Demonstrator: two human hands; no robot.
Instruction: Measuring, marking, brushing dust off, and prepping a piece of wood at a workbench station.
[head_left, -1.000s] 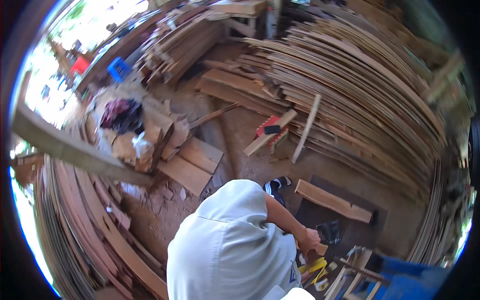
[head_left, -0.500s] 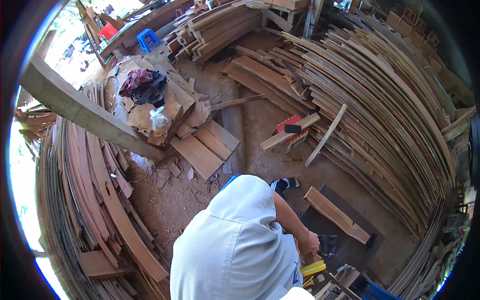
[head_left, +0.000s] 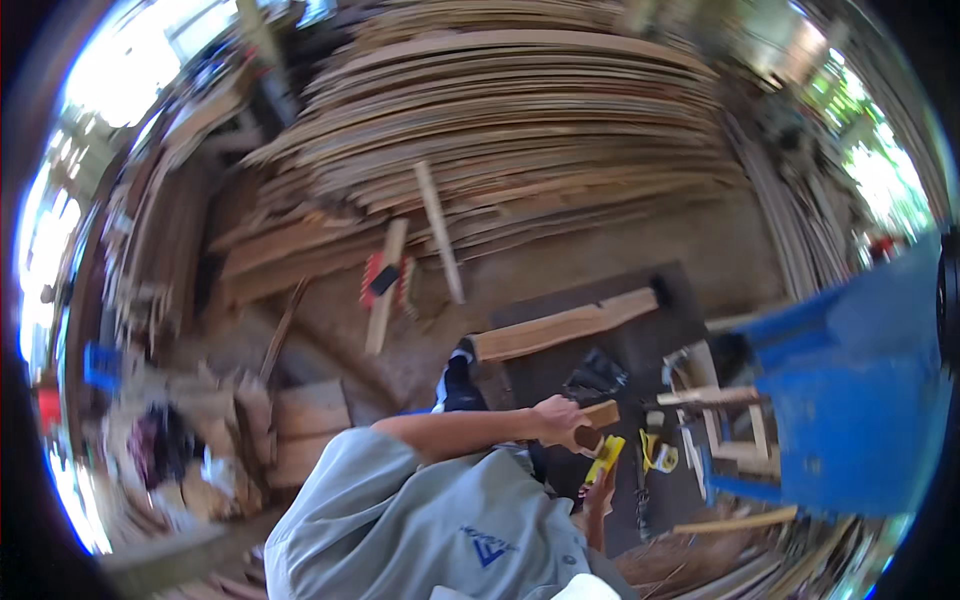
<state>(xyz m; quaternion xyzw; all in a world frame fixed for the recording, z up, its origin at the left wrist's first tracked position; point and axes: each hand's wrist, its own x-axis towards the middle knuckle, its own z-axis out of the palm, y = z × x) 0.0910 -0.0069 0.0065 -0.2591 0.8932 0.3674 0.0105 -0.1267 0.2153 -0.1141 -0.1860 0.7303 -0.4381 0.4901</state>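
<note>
The person's left hand (head_left: 556, 420) is closed around one end of a small, squared wooden block (head_left: 603, 413), pale tan and smooth-looking, held in front of the body above a flat dark mat (head_left: 690, 297). The right hand (head_left: 598, 495), lower and partly blurred, is wrapped around a narrow, bright yellow tool (head_left: 606, 458) just beside the block; whether the two touch cannot be told. The grey shirt (head_left: 420, 525) hangs in soft folds. Beyond the hands, a crumpled, glossy black bag (head_left: 597, 372) lies on the mat, near a long brown board (head_left: 565, 325) with an uneven edge. To the right are a yellow roll (head_left: 662, 457) and a broad, scuffed blue panel (head_left: 850, 400). Farther off, long, rough planks (head_left: 520, 110) are stacked in layers.
</note>
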